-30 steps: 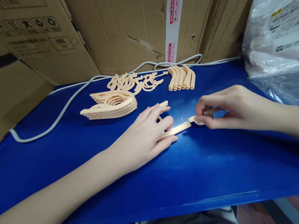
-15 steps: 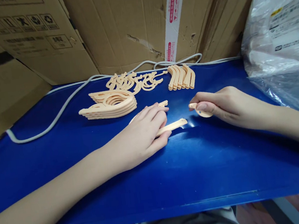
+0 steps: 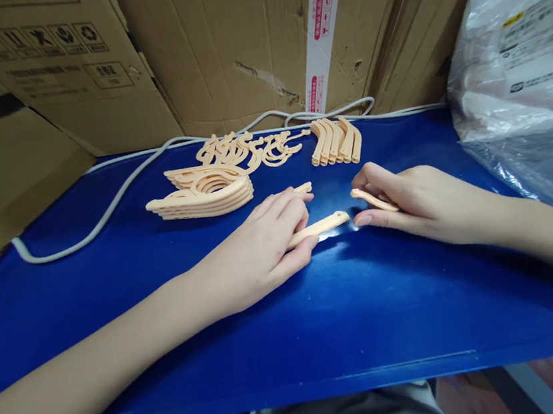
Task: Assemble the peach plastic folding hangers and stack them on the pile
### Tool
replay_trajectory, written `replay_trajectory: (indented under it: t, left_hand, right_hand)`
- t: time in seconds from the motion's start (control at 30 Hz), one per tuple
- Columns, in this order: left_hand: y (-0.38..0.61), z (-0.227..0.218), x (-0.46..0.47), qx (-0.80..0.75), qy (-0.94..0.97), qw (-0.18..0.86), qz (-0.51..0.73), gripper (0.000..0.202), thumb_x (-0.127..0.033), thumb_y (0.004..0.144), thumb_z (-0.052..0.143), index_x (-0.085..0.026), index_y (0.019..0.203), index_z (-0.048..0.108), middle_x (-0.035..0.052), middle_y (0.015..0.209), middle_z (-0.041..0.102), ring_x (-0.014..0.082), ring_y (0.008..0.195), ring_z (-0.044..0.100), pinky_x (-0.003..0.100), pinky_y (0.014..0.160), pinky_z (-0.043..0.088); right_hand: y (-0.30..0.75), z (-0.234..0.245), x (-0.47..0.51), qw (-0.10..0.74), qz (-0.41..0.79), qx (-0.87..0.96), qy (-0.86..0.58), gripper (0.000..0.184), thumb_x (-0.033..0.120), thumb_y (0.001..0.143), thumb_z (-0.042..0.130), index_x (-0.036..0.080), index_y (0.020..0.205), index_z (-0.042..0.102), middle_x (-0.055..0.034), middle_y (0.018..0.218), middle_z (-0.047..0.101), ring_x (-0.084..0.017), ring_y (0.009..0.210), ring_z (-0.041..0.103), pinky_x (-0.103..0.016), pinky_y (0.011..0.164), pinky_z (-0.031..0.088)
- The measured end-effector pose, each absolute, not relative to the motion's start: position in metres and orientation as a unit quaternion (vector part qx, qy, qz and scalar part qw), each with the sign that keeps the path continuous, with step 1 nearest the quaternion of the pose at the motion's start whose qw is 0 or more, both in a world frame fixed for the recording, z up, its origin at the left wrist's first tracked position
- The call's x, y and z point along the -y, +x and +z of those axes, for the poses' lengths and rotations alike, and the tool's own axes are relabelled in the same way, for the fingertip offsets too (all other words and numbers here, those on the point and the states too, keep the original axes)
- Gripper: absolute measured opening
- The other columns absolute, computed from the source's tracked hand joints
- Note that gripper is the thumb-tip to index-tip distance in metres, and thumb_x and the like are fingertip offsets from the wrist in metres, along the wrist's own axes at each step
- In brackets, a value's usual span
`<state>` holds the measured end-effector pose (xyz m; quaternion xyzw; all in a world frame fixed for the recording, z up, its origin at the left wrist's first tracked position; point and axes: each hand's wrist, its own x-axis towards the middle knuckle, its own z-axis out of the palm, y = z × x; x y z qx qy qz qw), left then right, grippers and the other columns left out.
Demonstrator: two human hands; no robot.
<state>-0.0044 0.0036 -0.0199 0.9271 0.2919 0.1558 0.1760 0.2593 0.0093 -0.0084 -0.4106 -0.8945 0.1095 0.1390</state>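
My left hand (image 3: 266,245) grips a peach plastic hanger piece (image 3: 322,225) that lies on the blue table (image 3: 283,340), its arm poking out to the right past my fingers. My right hand (image 3: 417,202) pinches a small curved peach part (image 3: 374,200), held a short way right of that arm's tip. Behind my left hand is a stack of assembled peach hangers (image 3: 201,192). Farther back lie a heap of loose hook parts (image 3: 249,150) and a row of curved arm pieces (image 3: 336,141).
Cardboard boxes (image 3: 236,44) wall the back and left side. A white cable (image 3: 106,211) runs along the table's back and left. A large clear plastic bag (image 3: 522,76) of goods sits at the right. The table's front edge is close to my body.
My right hand lifted the small curved part away from the hanger arm's tip, then brought it back near the tip. My left hand shifted slightly while keeping hold of the hanger piece.
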Motion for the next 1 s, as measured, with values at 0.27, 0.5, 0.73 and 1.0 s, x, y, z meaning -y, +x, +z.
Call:
replay_trajectory:
  t: [0.27, 0.5, 0.73, 1.0]
  left_hand:
    - [-0.004, -0.019, -0.002, -0.299, 0.923, 0.180, 0.159, 0.020, -0.031, 0.103, 0.039, -0.021, 0.087, 0.041, 0.0176, 0.146, 0.050, 0.0264, 0.146, 0.036, 0.051, 0.118, 0.034]
    - [-0.006, -0.022, -0.003, -0.285, 0.929, 0.169, 0.163, 0.023, -0.033, 0.104, 0.039, -0.022, 0.084, 0.039, 0.0173, 0.145, 0.051, 0.0250, 0.148, 0.032, 0.050, 0.119, 0.032]
    - [-0.004, -0.017, -0.001, -0.304, 0.919, 0.189, 0.164, 0.022, -0.034, 0.104, 0.038, -0.022, 0.085, 0.039, 0.0159, 0.148, 0.048, 0.0254, 0.146, 0.035, 0.050, 0.118, 0.034]
    - [-0.003, -0.020, -0.002, -0.304, 0.911, 0.200, 0.195, 0.017, -0.032, 0.104, 0.038, -0.021, 0.093, 0.044, 0.0158, 0.136, 0.055, 0.0228, 0.145, 0.038, 0.042, 0.113, 0.040]
  right_hand:
    - [0.262, -0.012, -0.014, 0.115, 0.072, 0.897, -0.421, 0.038, 0.048, 0.104, 0.032, 0.022, 0.092, 0.058, -0.0017, 0.070, 0.063, -0.017, 0.058, 0.059, -0.028, 0.057, 0.035]
    - [0.253, -0.012, -0.007, 0.103, 0.096, 0.900, -0.414, 0.040, 0.044, 0.105, 0.031, 0.020, 0.086, 0.057, -0.0025, 0.070, 0.063, -0.017, 0.062, 0.060, -0.028, 0.060, 0.037]
    - [0.248, -0.010, 0.000, 0.126, 0.125, 0.893, -0.413, 0.029, 0.038, 0.105, 0.031, 0.021, 0.106, 0.054, 0.0031, 0.062, 0.056, -0.015, 0.052, 0.055, -0.026, 0.054, 0.037]
    - [0.245, -0.008, 0.003, 0.144, 0.158, 0.886, -0.411, 0.025, 0.040, 0.102, 0.039, 0.021, 0.103, 0.056, -0.0002, 0.070, 0.066, -0.017, 0.059, 0.062, -0.027, 0.056, 0.038]
